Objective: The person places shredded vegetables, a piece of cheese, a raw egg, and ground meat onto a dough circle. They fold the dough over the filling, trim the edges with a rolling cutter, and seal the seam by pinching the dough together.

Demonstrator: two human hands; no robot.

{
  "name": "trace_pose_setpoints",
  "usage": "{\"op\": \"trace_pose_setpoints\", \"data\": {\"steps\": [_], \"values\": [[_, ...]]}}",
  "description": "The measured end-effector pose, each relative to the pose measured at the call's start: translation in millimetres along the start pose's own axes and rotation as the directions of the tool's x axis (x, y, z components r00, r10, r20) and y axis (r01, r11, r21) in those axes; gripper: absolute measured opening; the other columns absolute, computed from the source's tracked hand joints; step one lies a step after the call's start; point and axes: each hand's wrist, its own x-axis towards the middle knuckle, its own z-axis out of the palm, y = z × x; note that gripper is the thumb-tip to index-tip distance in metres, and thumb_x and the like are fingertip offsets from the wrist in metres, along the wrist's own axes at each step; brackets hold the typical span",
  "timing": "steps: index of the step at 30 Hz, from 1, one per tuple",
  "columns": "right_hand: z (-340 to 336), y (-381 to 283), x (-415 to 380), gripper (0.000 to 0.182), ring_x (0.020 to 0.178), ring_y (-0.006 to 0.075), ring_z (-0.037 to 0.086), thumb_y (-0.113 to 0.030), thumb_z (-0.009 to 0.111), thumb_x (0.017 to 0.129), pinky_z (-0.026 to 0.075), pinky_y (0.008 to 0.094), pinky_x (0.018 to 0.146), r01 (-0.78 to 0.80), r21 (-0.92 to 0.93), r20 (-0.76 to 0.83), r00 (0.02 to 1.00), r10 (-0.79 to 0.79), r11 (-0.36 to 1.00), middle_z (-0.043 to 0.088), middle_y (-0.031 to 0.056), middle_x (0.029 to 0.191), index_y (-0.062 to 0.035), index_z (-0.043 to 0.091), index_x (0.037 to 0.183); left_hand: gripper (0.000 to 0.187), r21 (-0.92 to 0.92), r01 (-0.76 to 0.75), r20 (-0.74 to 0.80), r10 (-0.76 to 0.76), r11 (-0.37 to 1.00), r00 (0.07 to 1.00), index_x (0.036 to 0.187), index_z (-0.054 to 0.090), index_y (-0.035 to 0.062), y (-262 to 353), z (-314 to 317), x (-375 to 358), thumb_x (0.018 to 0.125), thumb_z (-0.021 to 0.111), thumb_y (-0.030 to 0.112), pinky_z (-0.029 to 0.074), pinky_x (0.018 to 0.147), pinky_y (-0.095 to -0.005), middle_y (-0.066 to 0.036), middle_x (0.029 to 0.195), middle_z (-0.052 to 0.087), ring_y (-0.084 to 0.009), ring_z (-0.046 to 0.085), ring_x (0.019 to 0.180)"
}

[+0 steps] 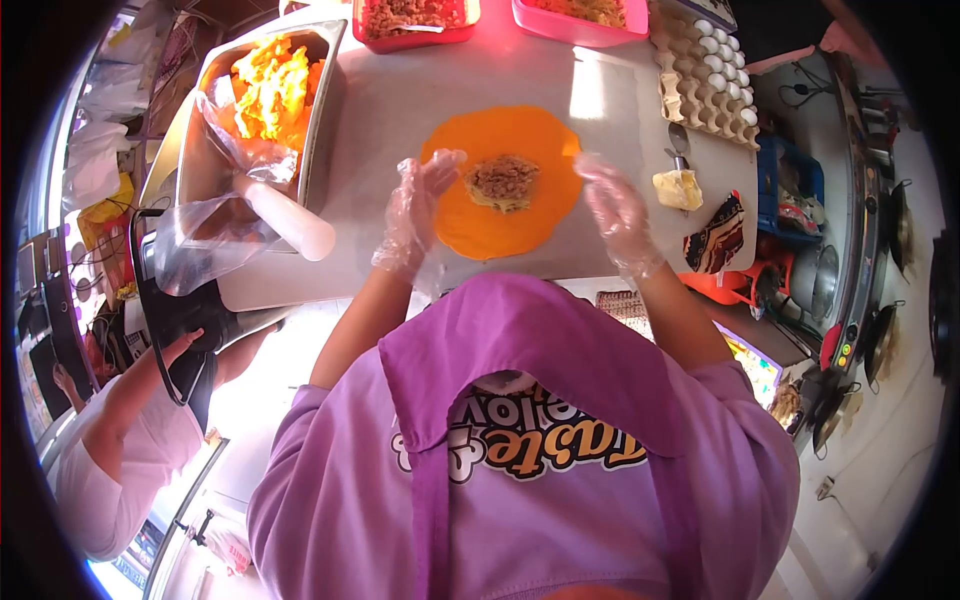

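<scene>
A flat round of orange dough (525, 235) lies on the worktop, with a mound of brown shredded filling (503, 184) at its middle. Both hands wear clear plastic gloves. My left hand (415, 205) is at the dough's left edge, fingers stretched out and apart, their tips over the rim. On the opposite side, my right hand (612, 205) has its fingertips at the dough's upper right edge, where a small lighter flap appears lifted between them. The undersides of the fingers are hidden.
A metal pan (328, 95) of orange dough stands left, with a plastic-wrapped rolling pin (290, 222) against it. Pink tubs (580, 30) of filling sit at the back. An egg tray (690, 85), a scraper with yellowish dough (678, 188) and a patterned cloth (715, 235) lie right. Another person's arm (125, 405) is lower left.
</scene>
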Motion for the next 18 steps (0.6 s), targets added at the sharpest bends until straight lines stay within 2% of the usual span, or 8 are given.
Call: {"op": "trace_pose_setpoints", "data": {"steps": [4, 7, 9, 10, 11, 13, 14, 18], "values": [[-92.3, 34.1, -50.0, 0.027, 0.103, 0.0254, 0.052, -0.002, 0.054, 0.085, 0.042, 0.0377, 0.091, -0.03, -0.723, -0.286, 0.922, -0.26, 0.69, 0.059, 0.0111, 0.107, -0.0031, 0.059, 0.111, 0.067, 0.006, 0.125, -0.106, -0.124, 0.992, 0.987, 0.141, 0.03, 0.0004, 18.1, -7.7, -25.5, 0.097, 0.033, 0.05, 0.019, 0.112, -0.0406, -0.015, 0.145, 0.033, -0.0282, 0.031, 0.134], [-144.3, 83.0, -82.7, 0.03, 0.107, 0.0269, 0.049, -0.005, 0.052, 0.085, 0.041, 0.039, 0.092, -0.276, -0.685, -0.531, 0.823, -0.203, 0.674, 0.054, 0.0148, 0.115, -0.0035, 0.057, 0.115, 0.063, 0.109, -0.014, -0.047, 0.02, 0.994, 0.999, 0.141, 0.031, 0.0007, 5.4, -41.5, -42.4, 0.096, 0.042, 0.043, 0.018, 0.112, -0.0422, -0.011, 0.145, 0.034, -0.0279, 0.031, 0.135], [-169.2, 120.6, -96.2, 0.035, 0.111, 0.0312, 0.046, -0.006, 0.049, 0.086, 0.038, 0.0425, 0.095, -0.597, -0.208, -0.809, 0.551, 0.207, 0.775, 0.047, 0.0197, 0.121, -0.0038, 0.051, 0.121, 0.061, 0.35, 0.088, -0.081, -0.063, 0.933, 0.995, 0.141, 0.032, 0.0028, 25.5, -31.7, -58.3, 0.094, 0.048, 0.037, 0.017, 0.112, -0.0433, -0.012, 0.145, 0.035, -0.0292, 0.03, 0.135], [-180.3, 127.4, -99.8, 0.047, 0.122, 0.0384, 0.039, -0.015, 0.049, 0.088, 0.032, 0.0459, 0.103, -0.721, -0.37, -0.728, 0.617, 0.299, 0.586, 0.039, 0.0244, 0.133, -0.0027, 0.039, 0.132, 0.06, 0.562, 0.187, -0.135, -0.133, 0.806, 0.982, 0.141, 0.033, 0.005, 33.1, -27.6, -66.5, 0.091, 0.054, 0.031, 0.017, 0.112, -0.0444, -0.013, 0.145, 0.035, -0.0304, 0.03, 0.135], [-178.2, 136.8, -103.1, 0.047, 0.122, 0.0384, 0.039, -0.015, 0.049, 0.088, 0.032, 0.0459, 0.103, -0.72, -0.37, -0.724, 0.62, 0.304, 0.587, 0.039, 0.0244, 0.133, -0.0027, 0.039, 0.132, 0.06, 0.563, 0.19, -0.14, -0.133, 0.804, 0.981, 0.141, 0.033, 0.005, 31.4, -30.5, -73.8, 0.091, 0.054, 0.031, 0.017, 0.112, -0.0444, -0.013, 0.145, 0.035, -0.0304, 0.03, 0.135], [-168.5, 154.0, -110.1, 0.06, 0.138, 0.0331, 0.021, -0.03, 0.041, 0.093, 0.02, 0.0398, 0.112, -0.735, -0.644, -0.703, 0.678, 0.214, 0.211, 0.021, 0.0212, 0.147, -0.0017, 0.023, 0.142, 0.063, 0.981, -0.139, 0.158, -0.14, 0.139, 0.977, 0.14, 0.035, 0.0064, 20.0, -44.8, -90.0, 0.084, 0.061, 0.022, 0.017, 0.111, -0.0507, -0.019, 0.145, 0.032, -0.0358, 0.025, 0.137], [-163.6, 141.8, -107.0, 0.066, 0.141, 0.0339, 0.007, -0.034, 0.04, 0.094, 0.011, 0.0405, 0.115, -0.788, -0.556, -0.706, 0.616, 0.351, 0.266, 0.007, 0.0225, 0.151, -0.0024, 0.012, 0.145, 0.068, 0.965, -0.249, 0.23, -0.186, -0.082, 0.955, 0.141, 0.034, 0.0138, 15.0, -47.8, -97.9, 0.082, 0.064, 0.027, 0.015, 0.108, -0.0599, -0.019, 0.148, 0.024, -0.0398, 0.02, 0.137], [-133.0, 153.4, -142.3, 0.065, 0.14, 0.0383, 0.008, -0.035, 0.04, 0.094, 0.012, 0.0429, 0.114, -0.714, -0.684, -0.671, 0.696, 0.256, 0.149, 0.009, 0.0256, 0.15, -0.0009, 0.016, 0.144, 0.071, 0.882, -0.239, 0.074, -0.381, -0.406, 0.922, 0.143, 0.027, 0.0327, -14.4, -55.4, -120.4, 0.081, 0.062, 0.034, 0.012, 0.103, -0.0688, -0.009, 0.153, 0.015, -0.0382, 0.019, 0.138]]}}
